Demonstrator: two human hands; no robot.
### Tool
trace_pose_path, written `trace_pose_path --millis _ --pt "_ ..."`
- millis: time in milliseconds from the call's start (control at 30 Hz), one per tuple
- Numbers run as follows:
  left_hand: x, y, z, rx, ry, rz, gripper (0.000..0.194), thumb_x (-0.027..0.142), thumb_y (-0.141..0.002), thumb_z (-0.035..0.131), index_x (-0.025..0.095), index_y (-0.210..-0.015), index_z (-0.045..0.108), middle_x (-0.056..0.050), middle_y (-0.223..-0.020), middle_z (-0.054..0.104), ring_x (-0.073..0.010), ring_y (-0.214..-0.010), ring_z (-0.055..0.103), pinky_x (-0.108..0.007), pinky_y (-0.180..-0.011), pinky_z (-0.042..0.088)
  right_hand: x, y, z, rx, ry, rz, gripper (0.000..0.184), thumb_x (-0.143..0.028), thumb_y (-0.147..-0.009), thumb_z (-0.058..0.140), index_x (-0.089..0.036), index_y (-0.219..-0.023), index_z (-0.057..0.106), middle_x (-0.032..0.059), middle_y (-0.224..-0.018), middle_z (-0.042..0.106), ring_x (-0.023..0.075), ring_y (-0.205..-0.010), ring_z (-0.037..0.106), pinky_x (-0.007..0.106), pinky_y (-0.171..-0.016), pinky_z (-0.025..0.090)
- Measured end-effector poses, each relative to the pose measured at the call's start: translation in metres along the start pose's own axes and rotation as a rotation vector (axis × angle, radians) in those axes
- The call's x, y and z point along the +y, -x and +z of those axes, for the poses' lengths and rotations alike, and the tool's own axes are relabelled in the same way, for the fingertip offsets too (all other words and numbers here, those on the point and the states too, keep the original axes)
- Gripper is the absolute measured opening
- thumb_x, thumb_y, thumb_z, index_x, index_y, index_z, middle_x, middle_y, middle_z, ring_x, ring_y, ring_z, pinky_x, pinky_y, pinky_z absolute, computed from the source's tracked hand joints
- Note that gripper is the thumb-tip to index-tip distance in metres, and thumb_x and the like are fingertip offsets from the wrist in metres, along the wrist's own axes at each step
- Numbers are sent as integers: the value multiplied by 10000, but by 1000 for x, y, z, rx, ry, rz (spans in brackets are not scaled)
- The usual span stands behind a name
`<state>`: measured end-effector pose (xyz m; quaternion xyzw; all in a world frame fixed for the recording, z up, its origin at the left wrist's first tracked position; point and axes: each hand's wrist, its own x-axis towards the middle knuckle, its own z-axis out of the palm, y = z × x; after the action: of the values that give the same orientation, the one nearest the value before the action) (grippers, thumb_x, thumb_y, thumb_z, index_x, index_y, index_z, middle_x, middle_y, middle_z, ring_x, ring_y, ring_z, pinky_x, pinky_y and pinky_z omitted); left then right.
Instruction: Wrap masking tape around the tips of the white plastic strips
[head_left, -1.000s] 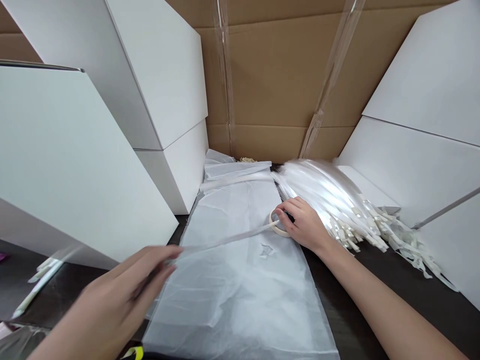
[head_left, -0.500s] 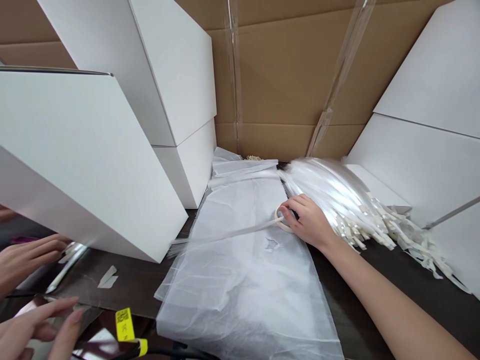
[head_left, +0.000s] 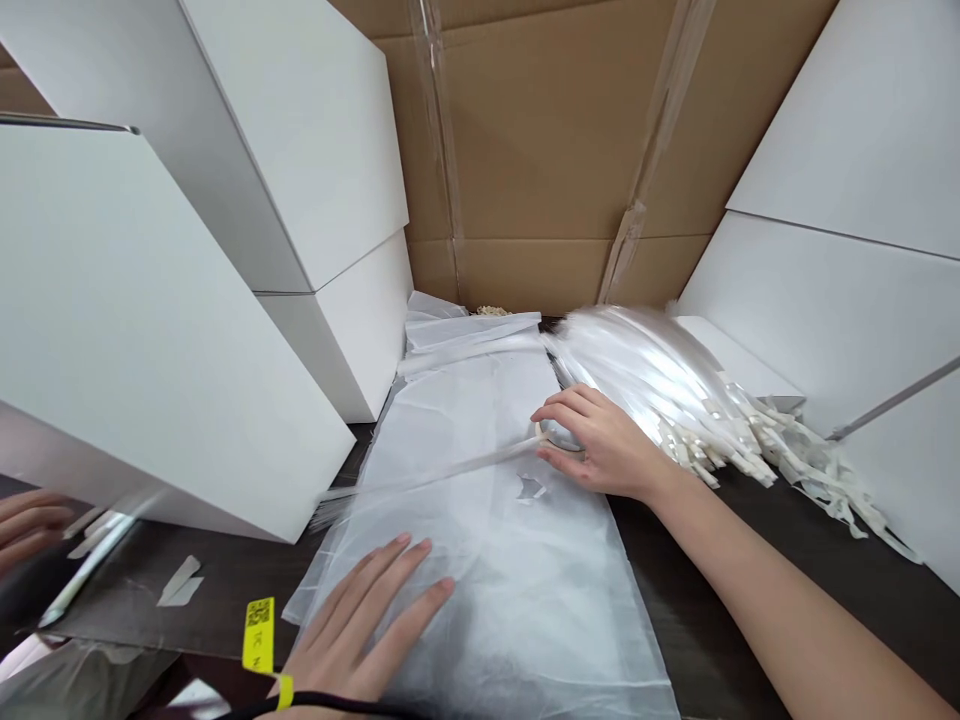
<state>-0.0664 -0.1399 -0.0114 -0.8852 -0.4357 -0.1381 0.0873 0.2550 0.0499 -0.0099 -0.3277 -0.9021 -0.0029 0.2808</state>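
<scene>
My right hand [head_left: 600, 445] is curled over a roll of pale masking tape [head_left: 556, 436], covering most of it. A thin translucent strip [head_left: 450, 470] runs from the roll leftward across a crumpled white translucent sheet [head_left: 495, 590]. My left hand [head_left: 367, 615] lies flat on the sheet near its lower left edge, fingers spread and holding nothing. Beyond my right hand is a fanned bundle of glossy white strips [head_left: 645, 375] with cream taped ends [head_left: 720, 450].
Large white boxes [head_left: 150, 310] stand at the left, and more [head_left: 847, 130] at the right, against a taped cardboard wall [head_left: 540, 130]. A co-worker's hand [head_left: 30, 520] is at the far left. A yellow QR tag [head_left: 259, 635] hangs over the dark table [head_left: 697, 590].
My left hand has let go of the strip and now rests flat on the sheet. My right hand stays on the tape roll. A co-worker's hand has appeared at the far left.
</scene>
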Motion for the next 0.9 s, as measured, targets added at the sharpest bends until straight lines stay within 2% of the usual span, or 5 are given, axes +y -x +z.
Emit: trace_pose_path --millis 200,400,700,800,900 --pt "16 -40 2 -110 55 16 781 649 -917 519 337 -1590 279 -50 -1639 290 -328 -1472 366 -483 -1170 396 6 1 5 -27 11 113 314 -404 -1038 449 -212 -1197 641 84 -1206 681 267 -1150 571 448 -1003 437" --pt "14 -44 19 -157 63 14 828 638 -920 520 312 -1613 204 -73 -1655 239 -364 -1507 279 -549 -1177 367 7 2 9 -53 -9 176 418 -431 -1068 325 -215 -1273 618 79 -1235 686 259 -1199 565 482 -1087 380" --pt "8 -49 18 -137 33 40 882 684 -885 538 305 -1612 214 -70 -1653 256 -375 -1489 309 -543 -1159 383 15 3 17 -82 -28 266 421 -413 -1077 280 -220 -1245 615 64 -1297 655 256 -1236 545 451 -1066 390" --pt "4 -38 15 -99 33 75 944 773 -814 558 312 -1592 287 -70 -1619 343 -380 -1469 342 -557 -1166 367 15 4 17 -77 -19 273 415 -411 -1078 283 -216 -1250 607 64 -1302 650 255 -1240 542 451 -1064 388" --pt "-15 8 9 -16 18 -8 728 692 -836 589 406 -1492 455 -13 -1494 522 -341 -1389 463 -510 -1148 409 15 4 17 -60 -16 271 409 -413 -1076 288 -217 -1245 605 73 -1307 644 257 -1238 542 449 -1059 393"
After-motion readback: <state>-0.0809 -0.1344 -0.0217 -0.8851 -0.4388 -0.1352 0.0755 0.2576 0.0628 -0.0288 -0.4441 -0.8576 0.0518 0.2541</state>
